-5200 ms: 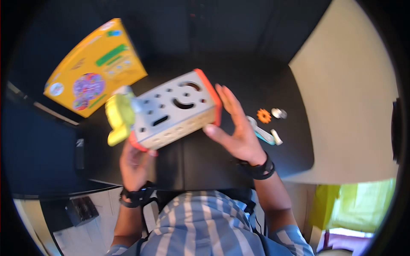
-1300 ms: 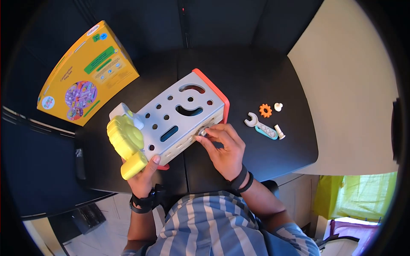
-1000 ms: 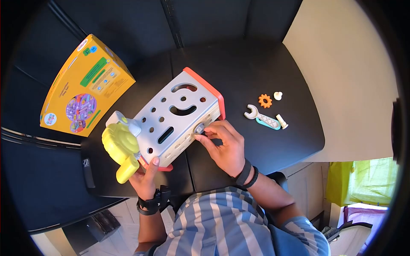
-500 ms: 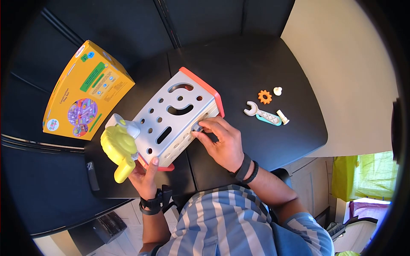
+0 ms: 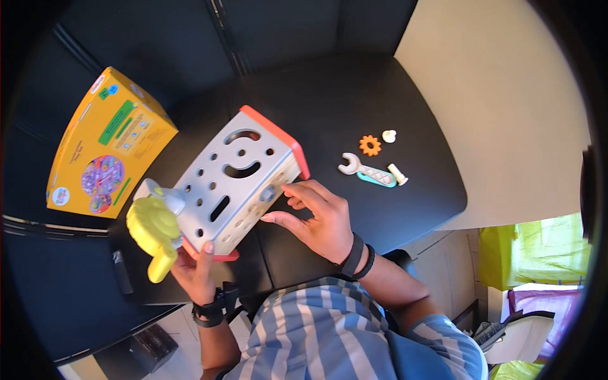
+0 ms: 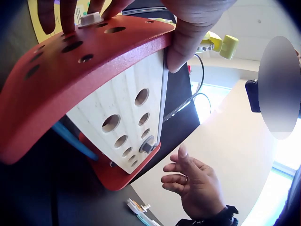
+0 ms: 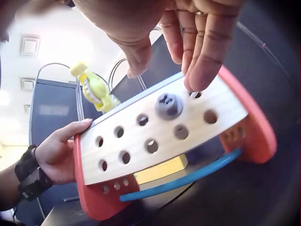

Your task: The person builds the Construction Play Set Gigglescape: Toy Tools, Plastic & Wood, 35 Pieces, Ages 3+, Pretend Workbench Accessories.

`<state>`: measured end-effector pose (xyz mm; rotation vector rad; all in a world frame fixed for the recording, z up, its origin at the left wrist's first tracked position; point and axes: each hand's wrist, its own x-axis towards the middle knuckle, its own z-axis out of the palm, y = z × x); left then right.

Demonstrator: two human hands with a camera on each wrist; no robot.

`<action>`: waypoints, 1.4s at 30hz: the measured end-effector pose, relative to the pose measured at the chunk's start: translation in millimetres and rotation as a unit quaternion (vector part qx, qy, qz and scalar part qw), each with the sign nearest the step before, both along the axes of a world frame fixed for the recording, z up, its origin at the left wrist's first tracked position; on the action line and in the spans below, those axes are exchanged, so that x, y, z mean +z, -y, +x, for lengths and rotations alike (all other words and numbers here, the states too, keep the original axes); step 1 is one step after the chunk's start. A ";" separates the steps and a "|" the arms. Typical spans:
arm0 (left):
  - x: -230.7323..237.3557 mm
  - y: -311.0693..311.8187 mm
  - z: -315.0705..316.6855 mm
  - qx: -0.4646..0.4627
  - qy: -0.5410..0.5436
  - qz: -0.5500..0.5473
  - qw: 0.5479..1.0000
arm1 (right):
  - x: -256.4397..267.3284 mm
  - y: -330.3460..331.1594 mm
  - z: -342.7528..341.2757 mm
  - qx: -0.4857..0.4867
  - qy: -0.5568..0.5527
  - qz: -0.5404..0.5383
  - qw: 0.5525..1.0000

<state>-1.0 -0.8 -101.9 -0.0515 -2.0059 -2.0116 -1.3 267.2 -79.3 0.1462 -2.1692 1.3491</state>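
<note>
**Q:** What's your head cam giving you?
**A:** I've got the toy box (image 5: 237, 190) tilted left of centre, left hand (image 5: 193, 278) gripping its lower end near the yellow piece (image 5: 152, 225). Right hand (image 5: 322, 218) is mid-frame, fingers loose and holding nothing, just beside the grey bolt (image 5: 268, 193) on the box's lower-right side. Wrench (image 5: 366, 170), orange gear (image 5: 370, 151), cream bolt (image 5: 398, 175) and white peg (image 5: 389, 136) sit right of centre on the black table (image 5: 418, 114).

**Q:** Left wrist?
**A:** Fingers over the red end panel (image 6: 66, 77) up top, thumb against the box's edge. I see the other hand lower right, apart from the box.

**Q:** Right wrist?
**A:** Grey bolt's near centre on the wooden face (image 7: 134, 137). Fingers hang above it, released; can't tell if one brushes the wood. Blue bar (image 7: 183, 181) curves along the bottom.
</note>
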 end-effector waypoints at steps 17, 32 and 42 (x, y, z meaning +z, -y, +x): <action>-12.5 8.3 3.5 0.023 0.025 -0.010 0.999 | -52.1 -247.6 -45.6 -0.253 0.291 0.170 0.907; -13.3 6.6 5.2 0.030 0.024 0.008 0.999 | -39.5 -221.4 8.4 -0.159 0.365 0.205 0.894; -9.7 7.6 7.3 0.009 0.072 0.028 0.997 | -36.9 -214.0 -31.6 -0.102 0.232 0.135 0.958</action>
